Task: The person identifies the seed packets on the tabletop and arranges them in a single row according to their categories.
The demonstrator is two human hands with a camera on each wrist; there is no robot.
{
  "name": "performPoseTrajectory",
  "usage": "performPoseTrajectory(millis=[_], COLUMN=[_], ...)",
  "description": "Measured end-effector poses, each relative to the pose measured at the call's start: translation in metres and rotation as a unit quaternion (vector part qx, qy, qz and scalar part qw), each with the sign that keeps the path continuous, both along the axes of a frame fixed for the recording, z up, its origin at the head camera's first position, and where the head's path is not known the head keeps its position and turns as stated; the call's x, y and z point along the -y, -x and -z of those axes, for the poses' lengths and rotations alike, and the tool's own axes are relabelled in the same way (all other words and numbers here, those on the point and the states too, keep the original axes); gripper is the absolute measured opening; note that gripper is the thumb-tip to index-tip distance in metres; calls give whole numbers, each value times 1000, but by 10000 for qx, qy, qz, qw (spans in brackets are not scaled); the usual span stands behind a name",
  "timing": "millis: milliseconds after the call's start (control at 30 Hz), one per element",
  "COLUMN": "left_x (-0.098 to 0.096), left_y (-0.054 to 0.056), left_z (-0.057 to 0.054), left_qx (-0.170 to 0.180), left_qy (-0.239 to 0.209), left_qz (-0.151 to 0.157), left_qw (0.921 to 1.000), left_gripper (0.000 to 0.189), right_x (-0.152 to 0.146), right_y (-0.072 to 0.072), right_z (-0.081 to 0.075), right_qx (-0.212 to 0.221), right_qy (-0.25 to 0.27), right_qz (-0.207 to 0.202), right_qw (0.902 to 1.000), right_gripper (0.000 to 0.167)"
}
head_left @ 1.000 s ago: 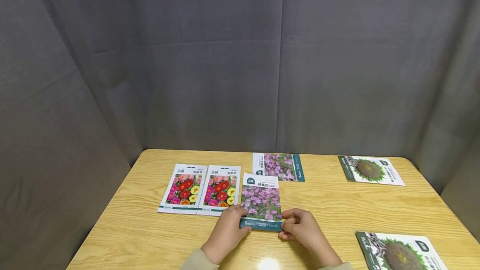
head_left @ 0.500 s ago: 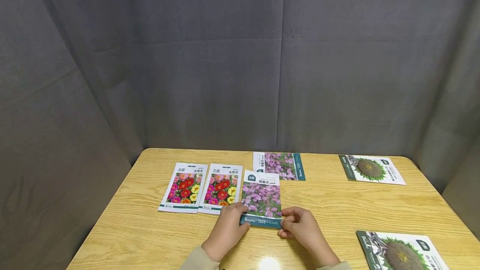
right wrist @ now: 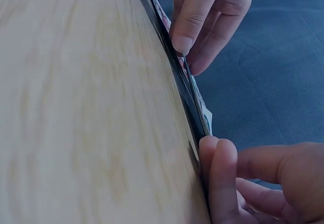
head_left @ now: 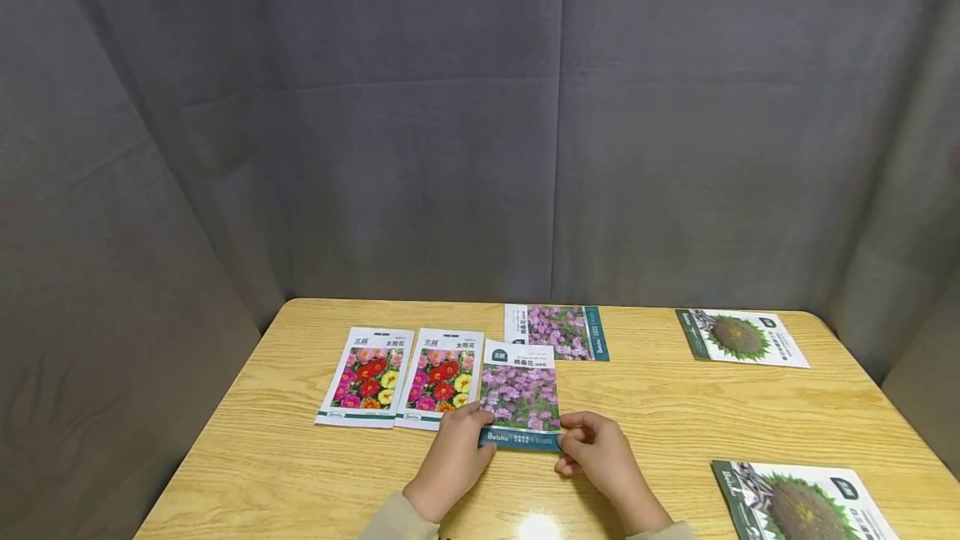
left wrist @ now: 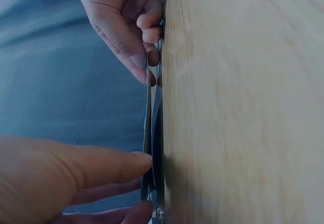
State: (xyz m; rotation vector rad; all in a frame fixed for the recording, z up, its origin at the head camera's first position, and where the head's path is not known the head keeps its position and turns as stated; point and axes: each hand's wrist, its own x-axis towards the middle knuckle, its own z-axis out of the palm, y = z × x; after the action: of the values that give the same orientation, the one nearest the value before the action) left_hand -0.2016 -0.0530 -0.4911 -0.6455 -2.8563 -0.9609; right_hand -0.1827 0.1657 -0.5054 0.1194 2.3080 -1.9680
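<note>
Between both hands is a seed packet (head_left: 519, 394) with pink-purple flowers and a teal bottom band. My left hand (head_left: 453, 458) pinches its lower left edge, thumb below and fingers along the side. At the lower right corner, my right hand (head_left: 602, 455) pinches it between thumb and fingers. The left wrist view shows the packet (left wrist: 147, 133) edge-on, its near edge slightly raised off the table. Its top corner overlaps another purple-flower packet (head_left: 558, 332) lying sideways behind it. Immediately left lies a packet of red and yellow flowers (head_left: 441, 377), with a matching packet (head_left: 367, 377) beside it.
Two sunflower packets lie on the right: one at the back (head_left: 738, 337), one near the front (head_left: 802, 507). The wooden table (head_left: 262, 473) has rounded back corners. A grey curtain (head_left: 420, 148) hangs behind it and along the sides.
The held packet has slid a little toward the back and slightly left, up beside the red-and-yellow packets. Both hands keep their grip; the other packets lie where they were.
</note>
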Motion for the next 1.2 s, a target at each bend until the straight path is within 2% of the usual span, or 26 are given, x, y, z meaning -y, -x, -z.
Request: performPoseTrajectory(millis=[267,600,1200], left_x=[0,-1,-1], left_y=[1,1,2], left_z=[-2,-1,2], left_qx=[82,85,107], left_qy=[60,40,162], left_qz=[-10,-30,65], left_qw=[9999,10000,9998], left_gripper=[29,28,23], right_x=[2,6,7], right_y=[1,2,2], right_z=[2,3,3], right_qx=[-34,0,25], right_qy=[-72,-398,-184], right_qz=[75,342,481], right_qw=[9999,9986,9987], right_gripper=[30,29,22])
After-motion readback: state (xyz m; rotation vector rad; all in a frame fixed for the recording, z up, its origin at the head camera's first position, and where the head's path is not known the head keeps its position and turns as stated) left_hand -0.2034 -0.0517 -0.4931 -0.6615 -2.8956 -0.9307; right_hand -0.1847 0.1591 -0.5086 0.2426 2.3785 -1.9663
